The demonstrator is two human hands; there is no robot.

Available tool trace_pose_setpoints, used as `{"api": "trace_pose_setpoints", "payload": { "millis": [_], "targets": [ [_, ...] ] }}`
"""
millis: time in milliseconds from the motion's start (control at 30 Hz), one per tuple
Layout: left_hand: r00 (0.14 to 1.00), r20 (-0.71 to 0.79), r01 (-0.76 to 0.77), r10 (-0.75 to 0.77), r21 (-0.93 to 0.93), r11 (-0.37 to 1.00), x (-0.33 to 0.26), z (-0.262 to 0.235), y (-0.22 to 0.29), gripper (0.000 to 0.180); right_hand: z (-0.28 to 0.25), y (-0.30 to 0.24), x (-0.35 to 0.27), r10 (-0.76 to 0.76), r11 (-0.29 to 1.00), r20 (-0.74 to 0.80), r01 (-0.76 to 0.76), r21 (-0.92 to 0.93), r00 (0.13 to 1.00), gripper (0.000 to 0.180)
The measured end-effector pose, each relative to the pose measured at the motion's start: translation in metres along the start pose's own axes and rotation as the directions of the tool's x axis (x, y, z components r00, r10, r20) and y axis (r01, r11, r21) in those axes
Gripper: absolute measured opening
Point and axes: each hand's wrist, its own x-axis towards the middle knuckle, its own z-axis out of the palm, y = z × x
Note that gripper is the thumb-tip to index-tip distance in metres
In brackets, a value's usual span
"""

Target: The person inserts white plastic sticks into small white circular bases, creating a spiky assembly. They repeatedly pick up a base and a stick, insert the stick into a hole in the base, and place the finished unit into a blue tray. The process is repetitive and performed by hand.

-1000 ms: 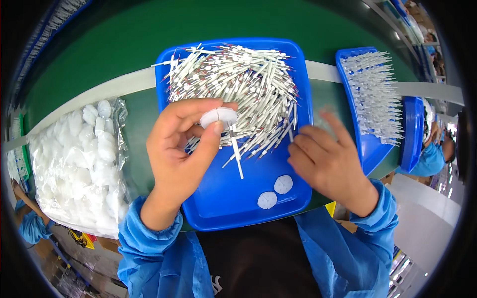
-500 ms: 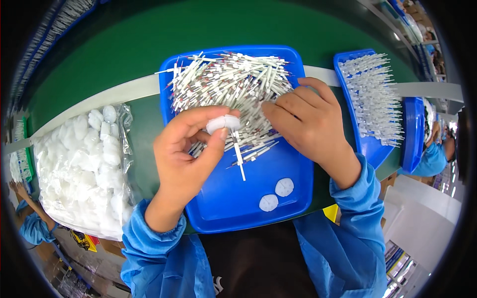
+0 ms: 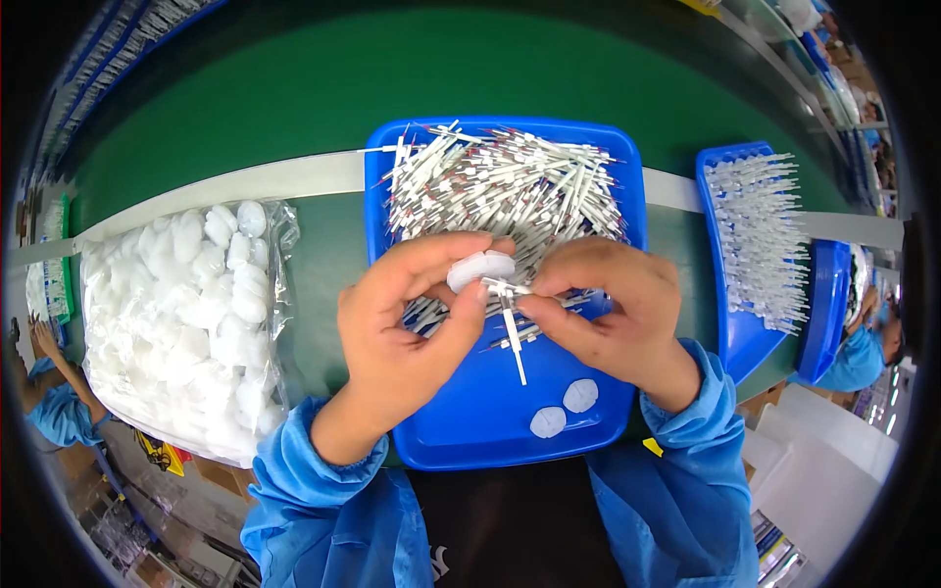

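Observation:
Between the thumb and fingers of my left hand [image 3: 402,318] is a white rounded disc [image 3: 480,268], held above the blue tray [image 3: 470,436]. A thin white stick [image 3: 516,351] hangs down from beside the disc's lower edge. My right hand [image 3: 622,304] pinches another short white stick [image 3: 512,289], its end meeting the disc's edge near my left thumb; the exact contact is hidden by the fingers. Behind both hands a heap of thin white sticks [image 3: 510,186] with dark and reddish bands fills the tray's far part. Two white discs [image 3: 564,409] lie in its near right corner.
At the left lies a clear plastic bag [image 3: 181,323] full of white discs. To the right, a blue tray [image 3: 750,348] carries rows of upright white sticks, with another blue tray [image 3: 823,314] beyond it. Co-workers' blue sleeves [image 3: 64,402] show at both sides.
My right hand has come from over the heap to the disc and now pinches a stick. My left hand still holds the disc. The whole view has shifted slightly.

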Motion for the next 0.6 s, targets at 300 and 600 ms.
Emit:
{"api": "trace_pose_setpoints", "payload": {
  "millis": [300, 600],
  "targets": [
    [0.996, -0.061, -0.053, 0.059, 0.101, 0.993, 0.002, -0.003, 0.001, 0.037, -0.006, -0.002, -0.008, 0.072, 0.989, 0.065, -0.063, -0.13, 0.995, 0.034],
    [0.987, -0.048, -0.138, 0.152, 0.212, 0.967, 0.008, -0.004, -0.001, 0.039, -0.012, -0.012, -0.006, 0.291, 0.953, 0.106, -0.298, 0.054, 0.951, 0.019]
  ]
}}
